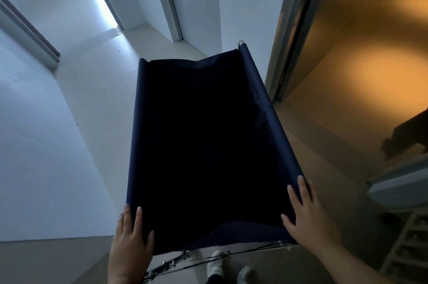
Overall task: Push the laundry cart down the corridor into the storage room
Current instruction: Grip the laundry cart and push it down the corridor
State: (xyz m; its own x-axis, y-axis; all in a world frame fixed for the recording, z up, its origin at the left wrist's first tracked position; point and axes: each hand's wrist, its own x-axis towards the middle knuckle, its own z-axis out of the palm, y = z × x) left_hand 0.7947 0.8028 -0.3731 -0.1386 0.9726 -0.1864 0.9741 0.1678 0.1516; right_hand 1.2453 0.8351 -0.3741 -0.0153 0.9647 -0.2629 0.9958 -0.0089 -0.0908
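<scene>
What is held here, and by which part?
The laundry cart: left hand lies on the near end of its left rim, right hand on the near end of its right rim, fingers fairly straight.

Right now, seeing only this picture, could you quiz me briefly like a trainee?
1. True or false: the left hand and the right hand both rest on the laundry cart, on its top rails.
2. The orange-lit room lies: A) left of the cart, B) right of it, C) straight ahead beyond it.
3. Fill in: the cart's fabric is ____ blue.
Key: 1 true; 2 B; 3 navy.
</scene>
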